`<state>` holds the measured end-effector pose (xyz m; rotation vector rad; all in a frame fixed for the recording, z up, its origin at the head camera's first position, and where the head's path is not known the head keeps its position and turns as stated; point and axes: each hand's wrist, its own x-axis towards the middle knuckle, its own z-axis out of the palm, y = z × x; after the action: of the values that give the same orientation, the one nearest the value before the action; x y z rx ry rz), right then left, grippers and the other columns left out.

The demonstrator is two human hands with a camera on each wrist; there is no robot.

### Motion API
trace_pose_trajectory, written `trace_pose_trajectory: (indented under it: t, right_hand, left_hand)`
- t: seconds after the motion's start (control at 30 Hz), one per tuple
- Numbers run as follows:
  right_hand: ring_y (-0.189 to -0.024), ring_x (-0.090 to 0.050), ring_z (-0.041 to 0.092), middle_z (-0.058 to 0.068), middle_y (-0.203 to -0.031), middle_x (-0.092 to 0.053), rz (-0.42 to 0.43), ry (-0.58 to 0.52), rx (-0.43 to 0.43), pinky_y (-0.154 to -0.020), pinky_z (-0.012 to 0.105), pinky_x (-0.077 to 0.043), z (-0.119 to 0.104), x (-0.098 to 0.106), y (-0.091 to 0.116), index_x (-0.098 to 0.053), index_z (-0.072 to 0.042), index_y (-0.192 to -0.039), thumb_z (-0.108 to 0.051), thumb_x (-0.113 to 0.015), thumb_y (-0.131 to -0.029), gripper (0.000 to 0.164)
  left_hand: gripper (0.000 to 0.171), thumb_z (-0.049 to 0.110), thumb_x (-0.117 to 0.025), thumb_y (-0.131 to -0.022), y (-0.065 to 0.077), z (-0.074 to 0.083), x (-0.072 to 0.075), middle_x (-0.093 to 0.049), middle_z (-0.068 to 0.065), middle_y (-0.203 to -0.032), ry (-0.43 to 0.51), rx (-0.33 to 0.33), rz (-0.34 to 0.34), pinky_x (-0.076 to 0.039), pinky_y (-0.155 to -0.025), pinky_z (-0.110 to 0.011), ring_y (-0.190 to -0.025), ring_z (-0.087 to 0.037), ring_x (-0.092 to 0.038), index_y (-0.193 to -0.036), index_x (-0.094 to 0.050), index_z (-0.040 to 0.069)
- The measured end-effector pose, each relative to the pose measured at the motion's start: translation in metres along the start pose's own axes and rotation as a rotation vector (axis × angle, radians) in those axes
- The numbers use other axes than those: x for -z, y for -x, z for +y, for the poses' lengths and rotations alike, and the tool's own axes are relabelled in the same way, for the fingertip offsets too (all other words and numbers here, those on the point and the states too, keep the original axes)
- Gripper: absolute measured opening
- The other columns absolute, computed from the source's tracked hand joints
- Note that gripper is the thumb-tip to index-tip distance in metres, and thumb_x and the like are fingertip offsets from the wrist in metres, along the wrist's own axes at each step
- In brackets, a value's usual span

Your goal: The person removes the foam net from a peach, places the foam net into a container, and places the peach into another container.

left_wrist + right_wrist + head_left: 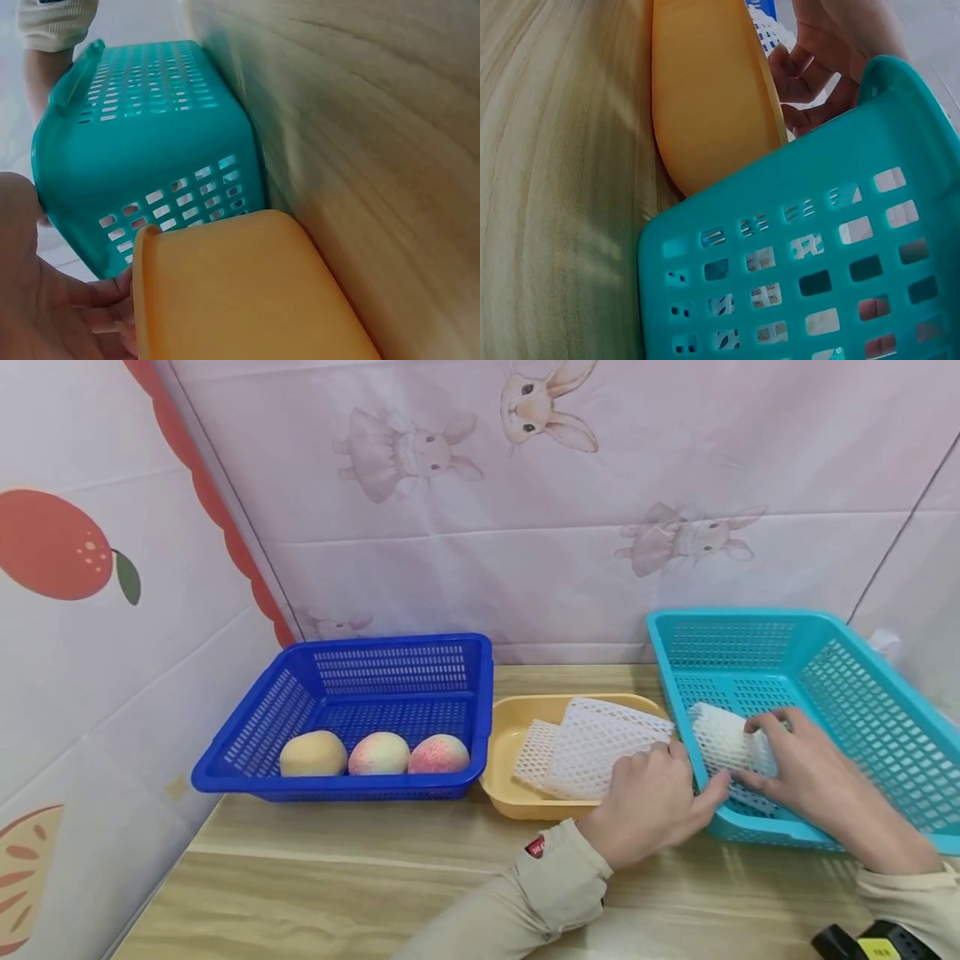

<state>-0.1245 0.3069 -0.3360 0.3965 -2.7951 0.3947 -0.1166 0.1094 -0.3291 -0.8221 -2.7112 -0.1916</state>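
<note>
Inside the turquoise basket (750,617), my right hand (813,768) holds a rounded white foam fruit net (718,739) between thumb and fingers. Whether a fruit is inside the net cannot be told. My left hand (652,797) is over the right end of the yellow tray (504,752), its thumb by the basket's near left rim. Loosely curled left fingers (802,86) show beside the tray rim in the right wrist view, with nothing visible in their grasp. Flat white foam nets (600,747) lie overlapped in the tray.
A dark blue basket (330,787) stands at the left with three peaches along its near side, one yellow peach (313,753) and two pinkish ones (379,753). A black device with a yellow label (877,948) is at the bottom right. Printed cloth walls rise behind the wooden table (337,877).
</note>
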Motion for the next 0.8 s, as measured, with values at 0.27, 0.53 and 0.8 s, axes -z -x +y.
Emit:
trace_pose_trajectory:
  t: [0.27,0.53,0.8]
  right_hand:
    - [-0.071,-0.053,0.032,0.027,-0.094,-0.053,-0.116,-0.056,-0.013,-0.054,0.040,-0.044,-0.0023,0.0020,-0.0029,-0.045,0.005,-0.101,-0.011,-0.085,-0.070,0.053]
    - [-0.085,-0.055,0.048,0.040,-0.107,-0.048,-0.136,-0.103,-0.062,-0.060,0.049,-0.048,-0.0021,-0.0010,-0.0037,-0.034,0.016,-0.125,-0.012,-0.083,-0.072,0.077]
    - [-0.080,-0.046,0.042,0.035,-0.103,-0.039,-0.192,-0.045,-0.072,-0.057,0.047,-0.043,-0.0021,-0.0014,-0.0017,-0.039,0.019,-0.129,-0.020,-0.082,-0.074,0.079]
  left_hand:
    - [0.054,0.057,-0.031,-0.097,-0.0013,0.0049,-0.0022,-0.052,0.001,-0.066,-0.078,-0.004,-0.031,-0.038,-0.051,-0.024,-0.059,-0.013,-0.051,-0.078,-0.058,0.014]
    - [0.054,0.058,-0.027,-0.097,0.0002,0.0052,-0.0042,-0.054,0.000,-0.083,-0.078,0.017,-0.091,-0.038,-0.066,-0.028,-0.074,-0.016,-0.045,-0.088,-0.056,0.014]
    - [0.052,0.059,-0.027,-0.096,-0.0008,0.0046,-0.0035,-0.052,0.000,-0.088,-0.029,0.044,-0.134,-0.038,-0.074,-0.029,-0.081,-0.016,-0.044,-0.092,-0.055,0.015]
